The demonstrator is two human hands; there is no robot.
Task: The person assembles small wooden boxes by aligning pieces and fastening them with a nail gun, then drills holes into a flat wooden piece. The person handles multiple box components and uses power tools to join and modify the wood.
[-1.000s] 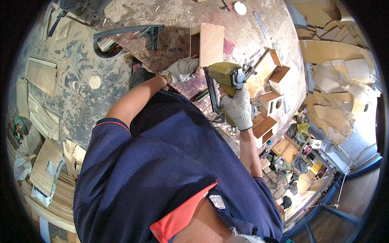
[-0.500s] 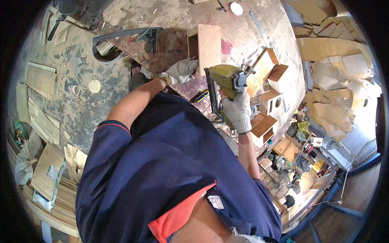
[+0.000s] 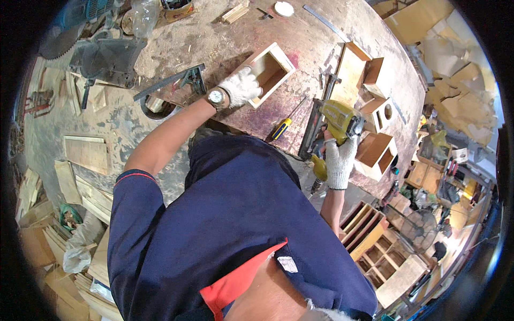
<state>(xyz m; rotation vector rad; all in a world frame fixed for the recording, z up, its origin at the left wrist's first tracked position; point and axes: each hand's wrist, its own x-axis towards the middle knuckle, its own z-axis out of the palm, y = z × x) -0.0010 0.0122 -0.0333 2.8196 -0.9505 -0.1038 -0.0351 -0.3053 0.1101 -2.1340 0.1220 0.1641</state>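
The left hand [image 3: 240,87], in a white work glove, was at the upper middle of the frame, its fingers partly curled over the left wall of a wooden box [image 3: 272,77]; it had hold of the box there, though the thumb could not be made out. The box lay tilted on the stained table [image 3: 203,45], its open side showing. A watch [image 3: 216,97] sat on that wrist.

Right of centre, the right hand [image 3: 340,160], gloved too, was closed around the handle of a yellow nail gun [image 3: 340,119], well apart from the box. Between the two hands lay a screwdriver [image 3: 282,128] with a yellow and dark handle. Just right of the nail gun stood a box with a round hole [image 3: 377,115], and below that an open box [image 3: 373,155]. A metal ruler [image 3: 324,22] and a white disc [image 3: 284,8] lay near the top edge.
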